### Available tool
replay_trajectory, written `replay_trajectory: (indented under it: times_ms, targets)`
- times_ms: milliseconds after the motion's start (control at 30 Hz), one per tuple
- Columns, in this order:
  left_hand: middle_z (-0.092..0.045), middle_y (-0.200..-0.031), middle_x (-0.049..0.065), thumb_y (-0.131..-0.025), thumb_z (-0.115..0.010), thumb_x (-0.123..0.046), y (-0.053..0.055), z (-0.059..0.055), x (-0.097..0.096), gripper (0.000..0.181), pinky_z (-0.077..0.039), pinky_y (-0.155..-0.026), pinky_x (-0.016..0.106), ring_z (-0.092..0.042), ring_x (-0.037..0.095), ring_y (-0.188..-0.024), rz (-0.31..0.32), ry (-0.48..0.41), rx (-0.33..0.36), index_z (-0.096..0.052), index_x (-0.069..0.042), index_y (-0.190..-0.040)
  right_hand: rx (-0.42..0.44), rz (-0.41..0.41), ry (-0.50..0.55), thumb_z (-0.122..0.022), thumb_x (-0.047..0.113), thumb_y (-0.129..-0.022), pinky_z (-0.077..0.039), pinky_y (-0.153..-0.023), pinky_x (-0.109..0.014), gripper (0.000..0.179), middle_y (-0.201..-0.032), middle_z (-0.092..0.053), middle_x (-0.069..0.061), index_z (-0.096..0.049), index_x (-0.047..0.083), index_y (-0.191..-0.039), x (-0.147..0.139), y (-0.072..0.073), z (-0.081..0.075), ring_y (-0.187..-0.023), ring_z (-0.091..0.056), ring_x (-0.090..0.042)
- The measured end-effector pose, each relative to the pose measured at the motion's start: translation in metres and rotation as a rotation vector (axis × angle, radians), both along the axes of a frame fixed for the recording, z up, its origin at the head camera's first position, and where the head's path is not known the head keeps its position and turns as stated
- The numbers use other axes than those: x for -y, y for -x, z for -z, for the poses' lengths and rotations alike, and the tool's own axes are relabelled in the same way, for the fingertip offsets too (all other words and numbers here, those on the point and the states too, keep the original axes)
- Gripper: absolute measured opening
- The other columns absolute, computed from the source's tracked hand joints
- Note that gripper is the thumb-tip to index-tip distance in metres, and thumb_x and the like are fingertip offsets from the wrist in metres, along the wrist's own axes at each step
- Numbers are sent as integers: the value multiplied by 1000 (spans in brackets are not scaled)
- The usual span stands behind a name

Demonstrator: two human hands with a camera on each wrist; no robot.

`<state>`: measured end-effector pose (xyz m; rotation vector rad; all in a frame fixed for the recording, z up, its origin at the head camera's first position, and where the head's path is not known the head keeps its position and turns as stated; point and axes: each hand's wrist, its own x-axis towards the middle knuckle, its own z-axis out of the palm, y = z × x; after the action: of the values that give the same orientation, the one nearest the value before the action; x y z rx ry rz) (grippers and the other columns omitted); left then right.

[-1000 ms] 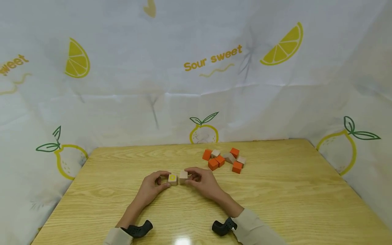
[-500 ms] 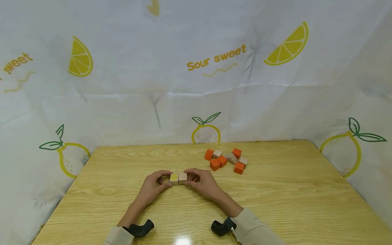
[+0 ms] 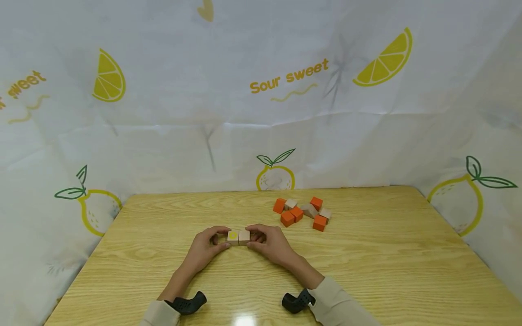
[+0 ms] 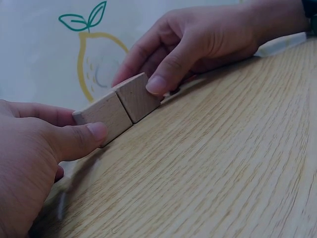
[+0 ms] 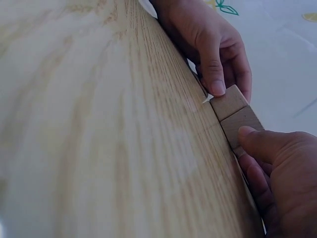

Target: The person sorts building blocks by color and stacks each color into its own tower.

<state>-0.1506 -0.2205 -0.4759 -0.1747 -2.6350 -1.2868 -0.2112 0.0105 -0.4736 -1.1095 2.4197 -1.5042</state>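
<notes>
1. the yellow-marked block (image 3: pixel 233 235) sits on the table (image 3: pixel 142 258), against the plain block (image 3: pixel 244 237) on its right; their gap has closed, seemingly making one row.
2. left hand (image 3: pixel 204 245) pinches it with thumb and fingers; right hand (image 3: pixel 272 243) likewise pinches the plain block.
3. orange blocks (image 3: pixel 287 219) lie beyond it, rightward.

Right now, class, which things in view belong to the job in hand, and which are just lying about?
Belonging to the job:
- yellow-marked block, held in the left grip
- plain block, held in the right grip, touching the first
- table, the work surface

Seemingly just lying about, farther back:
- five orange blocks
- two pale blocks
- pale wedge
</notes>
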Motion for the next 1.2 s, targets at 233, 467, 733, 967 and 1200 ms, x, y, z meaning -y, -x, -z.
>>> replay_trajectory:
  times_ms: [233, 467, 733, 967, 1200]
  targets:
    - [-49, -72, -4, -79, -79, -16, 0, -2, -1, 36, -36, -58, 27, -42, 13, -63, 1, -2, 4, -69, -18, -113, -8, 3, 0, -74, 11, -85, -51, -66, -25, 37, -89, -67, -3, -65, 4, -121, 0, 1, -1, -73, -63, -10]
    - [-50, -72, -5, -79, -79, -14, 0, -4, -3, 36, -37, -58, 27, -42, 13, -63, 2, 7, -1, -69, -18, -113, -16, 11, -6, -74, 11, -85, -51, -66, -24, 37, -89, -67, -2, -65, 3, -120, -1, 0, -2, -73, -63, -10]
    - [-49, -72, -5, -78, -79, -16, 0, -2, -3, 36, -37, -58, 26, -41, 12, -62, -2, -1, 8, -69, -19, -113, -21, 8, -10, -74, 12, -85, -51, -66, -24, 38, -88, -67, -2, -65, 3, -120, -1, -2, -4, -73, -63, -10]
    - [-50, -72, -4, -79, -79, -16, -2, -4, -3, 36, -36, -58, 27, -41, 13, -62, -2, -9, 12, -69, -19, -114, -17, 1, -8, -74, 13, -85, -51, -67, -25, 42, -88, -67, -3, -63, 2, -124, -2, -3, -4, -74, -63, -11]
    - [-50, -72, -4, -79, -79, -17, -2, -1, -1, 37, -36, -58, 27, -41, 13, -62, 3, -13, 10, -69, -19, -114, -13, 36, 27, -69, 20, -90, -52, -70, -26, 43, -109, -67, -9, -59, 0, -128, -4, -6, -8, -81, -65, -15]
